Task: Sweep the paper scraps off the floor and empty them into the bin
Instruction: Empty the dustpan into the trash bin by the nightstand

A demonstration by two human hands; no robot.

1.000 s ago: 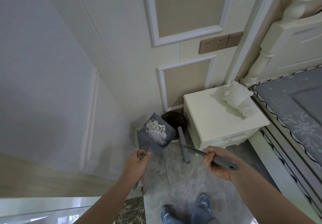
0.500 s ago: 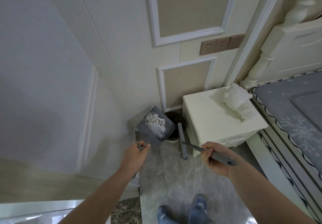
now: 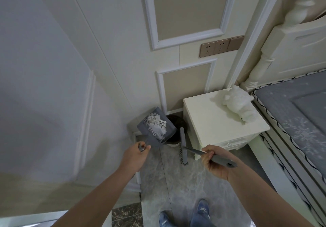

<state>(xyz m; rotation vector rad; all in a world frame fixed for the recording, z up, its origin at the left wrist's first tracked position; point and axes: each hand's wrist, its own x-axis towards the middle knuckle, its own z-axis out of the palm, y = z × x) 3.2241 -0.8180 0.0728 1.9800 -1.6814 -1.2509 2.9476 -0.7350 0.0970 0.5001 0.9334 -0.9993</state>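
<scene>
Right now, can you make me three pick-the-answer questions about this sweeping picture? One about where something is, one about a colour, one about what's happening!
1. Where is the bin?
A. on the bed
B. between the wall and the nightstand
C. on the nightstand

2. What colour is the dustpan?
A. red
B. yellow
C. grey

3. The paper scraps are
A. in the dustpan
B. on the nightstand
C. on the bed

Answers: 1 B, the bin stands in the corner beside the nightstand. 2 C, its pan looks grey. 3 A, white scraps lie in the pan held by the left hand.
</scene>
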